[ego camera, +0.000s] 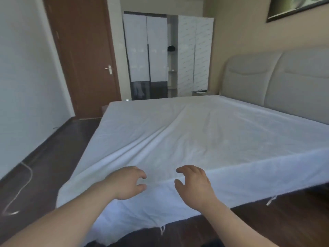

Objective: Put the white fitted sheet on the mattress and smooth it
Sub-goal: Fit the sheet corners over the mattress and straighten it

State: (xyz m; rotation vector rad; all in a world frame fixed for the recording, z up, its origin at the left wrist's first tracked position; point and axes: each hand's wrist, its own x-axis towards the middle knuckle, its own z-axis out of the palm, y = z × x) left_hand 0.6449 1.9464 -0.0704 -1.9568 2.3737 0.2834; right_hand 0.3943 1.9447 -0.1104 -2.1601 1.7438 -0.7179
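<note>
The white fitted sheet [204, 132] covers the whole top of the mattress and hangs over its near corner and sides. Long creases run diagonally from the near corner toward the middle. The mattress itself is hidden under the sheet. My left hand [126, 182] hovers over the near corner with fingers curled and apart, holding nothing. My right hand [194, 184] is beside it, a little to the right, fingers also spread and curved above the sheet's edge. Whether the fingertips touch the cloth is unclear.
A padded beige headboard [277, 82] stands at the right against the wall. A brown door [85, 56] and a wardrobe [167, 54] are at the far end. Dark wood floor [49, 168] runs along the left, with a white cable [21, 191] lying on it.
</note>
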